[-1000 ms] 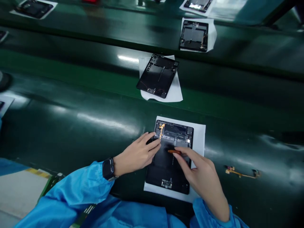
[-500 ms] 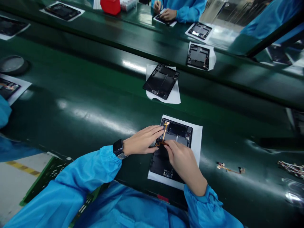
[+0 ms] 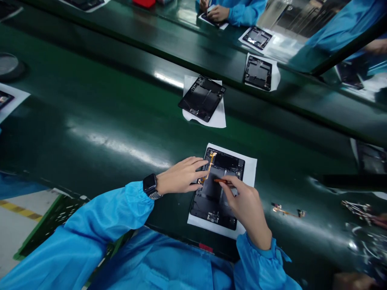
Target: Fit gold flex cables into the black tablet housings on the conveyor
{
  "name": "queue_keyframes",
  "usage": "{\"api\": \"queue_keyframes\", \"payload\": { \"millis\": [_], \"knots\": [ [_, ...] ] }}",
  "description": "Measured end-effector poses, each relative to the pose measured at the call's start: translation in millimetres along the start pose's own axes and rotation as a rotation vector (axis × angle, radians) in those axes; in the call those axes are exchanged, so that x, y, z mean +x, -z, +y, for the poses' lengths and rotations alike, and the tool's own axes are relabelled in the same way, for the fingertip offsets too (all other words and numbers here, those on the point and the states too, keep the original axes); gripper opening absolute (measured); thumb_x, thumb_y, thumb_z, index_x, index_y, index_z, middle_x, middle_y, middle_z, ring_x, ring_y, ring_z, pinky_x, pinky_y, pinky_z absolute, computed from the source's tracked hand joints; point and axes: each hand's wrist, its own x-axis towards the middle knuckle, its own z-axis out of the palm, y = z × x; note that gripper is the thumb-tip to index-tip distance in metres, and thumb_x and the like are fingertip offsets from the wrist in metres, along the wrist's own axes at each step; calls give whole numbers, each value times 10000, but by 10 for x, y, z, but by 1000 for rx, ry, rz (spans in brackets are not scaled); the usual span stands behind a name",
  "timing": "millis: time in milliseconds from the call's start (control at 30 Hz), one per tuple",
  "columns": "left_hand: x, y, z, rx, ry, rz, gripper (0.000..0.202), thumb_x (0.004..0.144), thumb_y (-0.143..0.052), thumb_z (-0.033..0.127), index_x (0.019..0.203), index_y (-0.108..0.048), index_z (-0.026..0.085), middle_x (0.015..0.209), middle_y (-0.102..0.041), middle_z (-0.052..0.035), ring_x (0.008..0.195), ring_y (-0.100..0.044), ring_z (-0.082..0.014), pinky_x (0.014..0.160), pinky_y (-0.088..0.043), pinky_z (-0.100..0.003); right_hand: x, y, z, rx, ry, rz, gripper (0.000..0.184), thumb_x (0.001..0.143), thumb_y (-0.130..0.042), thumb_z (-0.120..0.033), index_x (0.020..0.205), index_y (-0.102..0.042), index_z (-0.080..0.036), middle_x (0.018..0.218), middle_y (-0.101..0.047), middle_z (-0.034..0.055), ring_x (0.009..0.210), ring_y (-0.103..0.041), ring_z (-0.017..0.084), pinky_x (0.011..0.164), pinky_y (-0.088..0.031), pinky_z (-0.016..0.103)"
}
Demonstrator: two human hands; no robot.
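Observation:
Before me an opened tablet housing (image 3: 208,203) lies on a sheet of white paper (image 3: 249,171). An orange flex cable (image 3: 211,163) runs along its upper left side. My left hand (image 3: 183,176), with a watch on its wrist, is open, its fingertips resting at the housing's left edge beside and partly over the cable. Between the thumb and fingers of my right hand (image 3: 245,201) is a thin reddish-brown tool (image 3: 220,181), held above the middle of the housing. Its exact kind is too small to make out.
Another tablet housing (image 3: 203,98) lies on paper farther back. To the right are a loose flex cable (image 3: 288,210) and a bundle of cables (image 3: 358,210). A round grey container (image 3: 9,66) stands at left. Across the bench (image 3: 121,104), a co-worker's hands (image 3: 218,13) handle a device.
My right hand has moved right with the tool, away from the flex cable. My left hand stays at the edge, fingers a little more spread. A blurred shape, perhaps a hand, appears lower right.

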Motion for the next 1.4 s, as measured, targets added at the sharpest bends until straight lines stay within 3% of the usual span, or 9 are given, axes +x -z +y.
{"api": "queue_keyframes", "payload": {
  "millis": [267, 433, 567, 1133, 1400],
  "knots": [
    [3, -28, 34, 29, -10, 4, 407, 914, -610, 389, 1249, -551, 166, 1452, -414, -162, 1362, -362, -338, 1117, -330, -508, 23, -77, -86, -90, 113, -5, 159, 953, -502, -240, 1060, -613, -203, 984, -726, 51, 807, -697, 217, 657, -492, 296],
    [2, -7, -5, -67, 37, 22, 618, 886, -657, 379, 1385, -381, 140, 1463, -410, -165, 1373, -369, -304, 1127, -344, -447, 85, -115, -235, -195, 221, -46, 153, 967, -459, -197, 987, -609, -175, 859, -702, 59, 704, -657, 209, 590, -443, 296],
    [4, 10, -13, -97, 59, 22, 662, 873, -678, 359, 1402, -338, 151, 1490, -378, -167, 1400, -342, -304, 1141, -334, -442, 126, -153, -323, -219, 274, -53, 174, 972, -433, -172, 949, -605, -173, 847, -690, 68, 675, -631, 198, 602, -439, 295],
    [7, -11, -1, -96, 79, 27, 692, 817, -749, 338, 1362, -378, 128, 1486, -380, -189, 1394, -359, -308, 1137, -343, -437, 49, -316, -261, 54, 165, 102, 162, 977, -466, -217, 1026, -618, -187, 950, -723, 69, 822, -692, 198, 717, -527, 306],
    [-3, -20, -13, -96, 78, 25, 663, 819, -747, 347, 1339, -406, 118, 1487, -382, -194, 1394, -359, -310, 1134, -345, -438, 21, -255, -277, 95, 130, 103, 149, 961, -506, -247, 1021, -635, -202, 950, -735, 63, 825, -704, 208, 715, -549, 312]
  ]
}}
